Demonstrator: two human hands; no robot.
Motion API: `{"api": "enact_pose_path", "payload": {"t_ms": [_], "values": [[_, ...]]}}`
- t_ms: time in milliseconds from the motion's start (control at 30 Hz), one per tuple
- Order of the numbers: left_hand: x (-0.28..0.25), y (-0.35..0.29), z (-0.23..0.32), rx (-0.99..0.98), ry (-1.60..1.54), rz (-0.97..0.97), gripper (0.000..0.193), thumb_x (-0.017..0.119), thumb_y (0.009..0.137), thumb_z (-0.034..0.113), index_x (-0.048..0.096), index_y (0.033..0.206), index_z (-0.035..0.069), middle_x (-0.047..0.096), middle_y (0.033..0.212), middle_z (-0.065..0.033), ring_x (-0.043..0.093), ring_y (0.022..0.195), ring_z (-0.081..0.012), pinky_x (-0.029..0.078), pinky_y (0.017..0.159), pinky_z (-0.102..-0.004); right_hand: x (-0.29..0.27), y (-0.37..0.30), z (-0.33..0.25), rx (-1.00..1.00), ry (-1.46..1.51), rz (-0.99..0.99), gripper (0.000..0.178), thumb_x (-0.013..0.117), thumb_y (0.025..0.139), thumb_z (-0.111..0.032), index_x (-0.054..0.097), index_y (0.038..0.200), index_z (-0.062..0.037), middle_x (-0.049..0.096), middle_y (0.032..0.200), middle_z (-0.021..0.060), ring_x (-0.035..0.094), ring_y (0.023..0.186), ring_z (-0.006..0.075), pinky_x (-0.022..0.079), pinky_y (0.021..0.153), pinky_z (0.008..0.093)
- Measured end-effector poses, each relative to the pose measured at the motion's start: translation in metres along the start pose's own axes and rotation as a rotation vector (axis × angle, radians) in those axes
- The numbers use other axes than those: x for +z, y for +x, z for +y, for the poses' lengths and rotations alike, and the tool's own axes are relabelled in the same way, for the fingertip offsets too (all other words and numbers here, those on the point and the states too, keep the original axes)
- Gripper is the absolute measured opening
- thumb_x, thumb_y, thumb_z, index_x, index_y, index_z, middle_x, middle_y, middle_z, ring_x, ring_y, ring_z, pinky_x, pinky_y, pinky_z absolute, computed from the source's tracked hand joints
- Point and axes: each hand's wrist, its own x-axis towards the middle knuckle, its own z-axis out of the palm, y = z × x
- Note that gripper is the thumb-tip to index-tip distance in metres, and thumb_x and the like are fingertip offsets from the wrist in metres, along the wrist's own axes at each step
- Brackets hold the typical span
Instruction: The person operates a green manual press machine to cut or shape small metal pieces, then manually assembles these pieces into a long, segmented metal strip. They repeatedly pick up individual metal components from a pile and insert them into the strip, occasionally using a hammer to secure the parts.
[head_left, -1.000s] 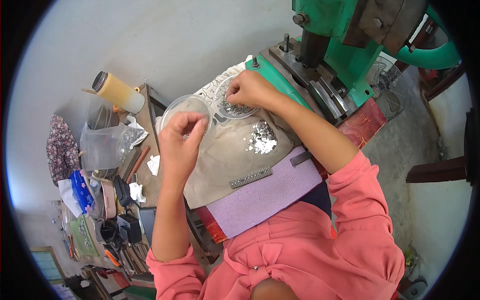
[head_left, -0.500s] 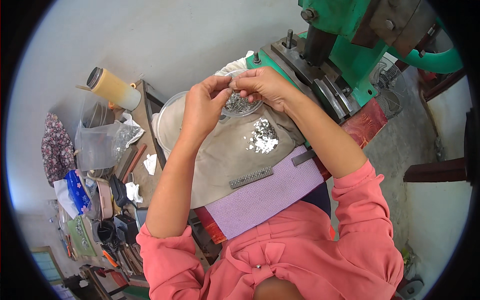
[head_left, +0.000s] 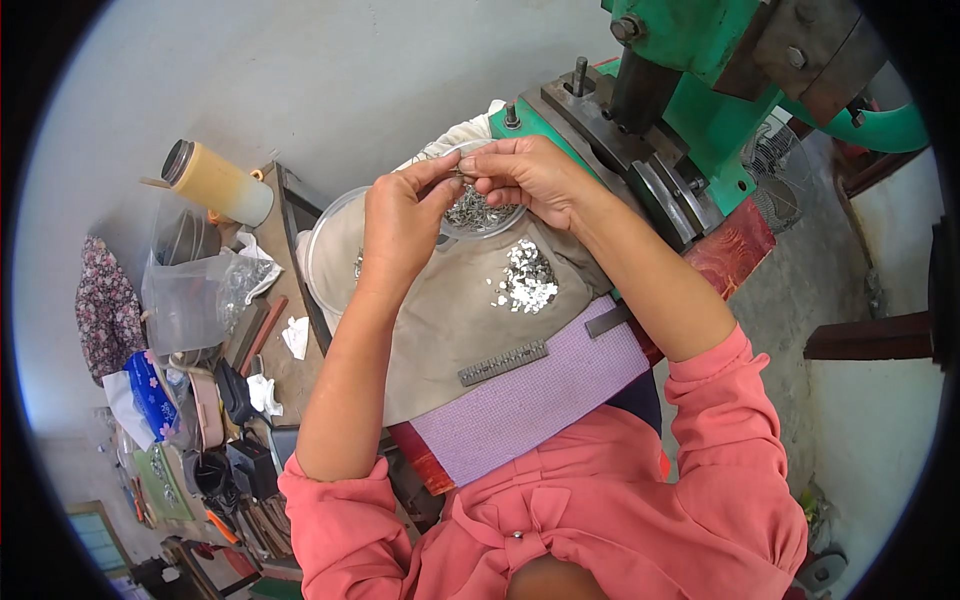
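My left hand (head_left: pixel 398 225) and my right hand (head_left: pixel 530 178) meet fingertip to fingertip, both pinched. A small metal piece (head_left: pixel 457 171) shows faintly between them, its shape mostly covered by the fingers. Right below them is a clear round plastic bowl (head_left: pixel 487 233), partly hidden by the hands, with many small silvery metal parts (head_left: pixel 478 211) in it. Nearer to me, a loose heap of small shiny metal bits (head_left: pixel 530 278) lies on the beige cloth (head_left: pixel 430 330). A slotted grey metal block (head_left: pixel 503 362) lies across the cloth and the edge of the purple mat (head_left: pixel 530 410).
A green press (head_left: pixel 690 140) with a dark steel die stands at the right. A short dark metal bar (head_left: pixel 607 320) lies at the mat's right end. On the left a side table (head_left: pixel 290 375) carries a yellow bottle (head_left: pixel 218 183), plastic bags and tools. Behind the press is a fan (head_left: pixel 772 170).
Both hands stay pinched together over the bowl, with only slight finger movement. The whole view has shifted a little.
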Motion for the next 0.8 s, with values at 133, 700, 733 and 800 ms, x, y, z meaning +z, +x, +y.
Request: {"api": "enact_pose_path", "payload": {"t_ms": [133,700,733,800], "values": [[0.002,0.003,0.001,0.012,0.090,0.029,0.028,0.070,0.088,0.006,0.072,0.114,-0.004,0.076,0.098,-0.0176,0.073,0.088,-0.0177,0.055,0.080,-0.0297,0.002,0.000,0.001,-0.011,-0.007,0.015,0.021,0.072,0.093,-0.017,0.069,0.106,-0.0011,0.070,0.086,0.0016,0.067,0.073,0.0069,0.058,0.067,0.0194],[0.008,0.007,0.004,0.140,0.272,0.164,0.017,0.070,0.088,0.006,0.074,0.101,-0.005,0.076,0.085,-0.0114,0.069,0.077,-0.0101,0.053,0.071,-0.0262,0.024,-0.006,0.005,-0.210,-0.157,0.188,0.020,0.063,0.099,-0.013,0.071,0.108,0.0032,0.070,0.086,0.0049,0.066,0.075,0.0087,0.058,0.071,0.0229],[0.008,0.007,0.006,0.139,0.281,0.164,0.016,0.070,0.088,0.005,0.074,0.100,-0.005,0.076,0.084,-0.0114,0.069,0.076,-0.0099,0.053,0.071,-0.0261,0.025,-0.007,0.005,-0.218,-0.163,0.192,0.021,0.063,0.099,-0.013,0.071,0.108,0.0034,0.070,0.086,0.0048,0.066,0.075,0.0087,0.058,0.071,0.0230],[0.009,0.007,0.006,0.143,0.265,0.172,0.015,0.070,0.087,0.006,0.074,0.097,-0.005,0.076,0.083,-0.0107,0.068,0.075,-0.0092,0.053,0.070,-0.0258,0.028,-0.009,0.004,-0.233,-0.176,0.197,0.021,0.062,0.099,-0.013,0.071,0.109,0.0036,0.070,0.086,0.0045,0.066,0.075,0.0086,0.058,0.071,0.0231]]}}
